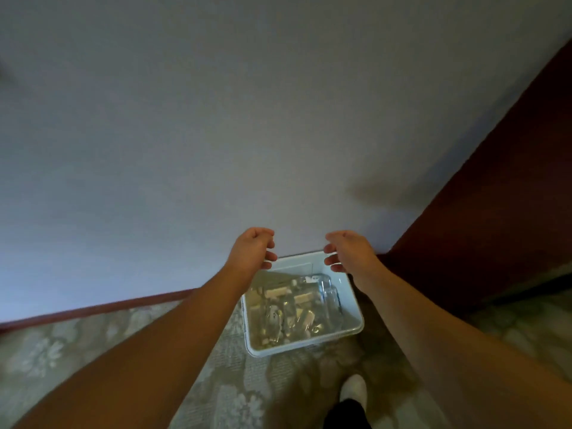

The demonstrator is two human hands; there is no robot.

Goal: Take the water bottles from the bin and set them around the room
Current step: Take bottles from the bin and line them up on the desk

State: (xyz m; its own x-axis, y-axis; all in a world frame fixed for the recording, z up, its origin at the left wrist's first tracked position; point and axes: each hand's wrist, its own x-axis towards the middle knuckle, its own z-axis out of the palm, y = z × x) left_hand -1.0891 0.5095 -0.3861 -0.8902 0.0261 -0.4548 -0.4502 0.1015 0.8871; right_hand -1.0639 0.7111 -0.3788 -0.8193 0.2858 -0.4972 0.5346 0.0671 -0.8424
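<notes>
A white plastic bin point(354, 308) stands on the carpet against the wall. Several clear water bottles point(291, 311) with pale labels lie jumbled inside it. My left hand point(252, 247) hovers above the bin's far left corner, fingers loosely curled, holding nothing. My right hand point(348, 249) hovers above the far right corner in the same loose curl, also empty. Both arms reach forward from the bottom of the view, and the hands face each other with a gap between them.
A plain pale wall point(216, 134) fills the upper view, with a dark red skirting board point(93, 311) at its foot. A dark red door or panel point(495, 227) rises at the right. Patterned carpet point(62, 351) covers the floor. My white-socked foot point(353, 388) stands below the bin.
</notes>
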